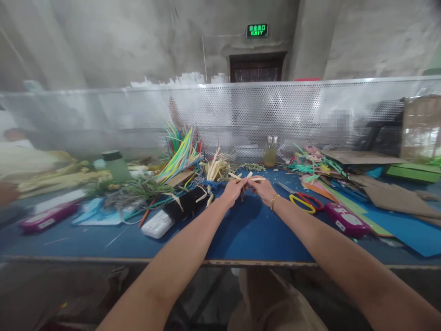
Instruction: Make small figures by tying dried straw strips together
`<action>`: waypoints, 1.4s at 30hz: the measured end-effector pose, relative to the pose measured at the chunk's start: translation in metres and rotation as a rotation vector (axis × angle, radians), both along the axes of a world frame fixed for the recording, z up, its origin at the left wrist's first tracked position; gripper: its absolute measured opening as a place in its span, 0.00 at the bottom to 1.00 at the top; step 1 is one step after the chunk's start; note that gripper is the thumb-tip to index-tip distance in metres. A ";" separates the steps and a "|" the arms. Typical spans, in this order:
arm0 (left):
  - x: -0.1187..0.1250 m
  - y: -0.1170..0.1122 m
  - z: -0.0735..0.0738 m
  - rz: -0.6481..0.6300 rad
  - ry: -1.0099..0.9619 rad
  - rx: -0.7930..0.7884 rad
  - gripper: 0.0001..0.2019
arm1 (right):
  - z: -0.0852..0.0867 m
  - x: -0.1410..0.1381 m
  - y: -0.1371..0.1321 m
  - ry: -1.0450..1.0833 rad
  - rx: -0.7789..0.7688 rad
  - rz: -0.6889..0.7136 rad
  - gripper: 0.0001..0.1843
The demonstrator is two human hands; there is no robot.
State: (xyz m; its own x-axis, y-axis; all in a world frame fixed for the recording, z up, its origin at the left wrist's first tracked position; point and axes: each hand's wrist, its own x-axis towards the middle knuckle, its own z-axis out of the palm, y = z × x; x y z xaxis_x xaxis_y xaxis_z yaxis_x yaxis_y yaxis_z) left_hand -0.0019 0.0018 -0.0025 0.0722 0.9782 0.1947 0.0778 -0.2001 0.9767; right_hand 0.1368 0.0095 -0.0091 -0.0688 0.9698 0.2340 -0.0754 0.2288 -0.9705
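Note:
My left hand (pixel 234 190) and my right hand (pixel 263 189) meet above the blue table, fingers pinched together. Between them are thin cream strips (pixel 257 179), whose ends stick out to both sides past the fingertips. Something thin and darker hangs below the fingers, too small to make out. Just left of my left hand lies a bundle of pale dried strands (pixel 215 169). To the right of my right hand are scissors (pixel 303 203) with yellow and red handles.
Coloured pipe-cleaner-like sticks (pixel 182 151) stand behind on the left. Nearby are a white device (pixel 157 224), a green-lidded bottle (pixel 116 166) and purple boxes (pixel 346 219). A glass jar (pixel 270 156) stands before the perforated metal screen (pixel 255 108). Cardboard (pixel 399 191) lies right; a person's blurred sleeve (pixel 31 158) shows left.

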 end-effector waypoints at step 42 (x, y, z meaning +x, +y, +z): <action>-0.005 -0.004 0.007 0.058 0.108 0.094 0.08 | 0.003 0.001 0.000 -0.045 0.035 -0.063 0.16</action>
State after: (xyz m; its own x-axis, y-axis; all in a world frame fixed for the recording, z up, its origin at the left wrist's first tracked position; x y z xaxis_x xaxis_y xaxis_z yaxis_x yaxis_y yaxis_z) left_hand -0.0071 -0.0022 0.0042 0.0414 0.9591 0.2799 0.1956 -0.2825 0.9391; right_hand 0.1374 0.0094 -0.0063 -0.0188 0.9638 0.2661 -0.0164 0.2658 -0.9639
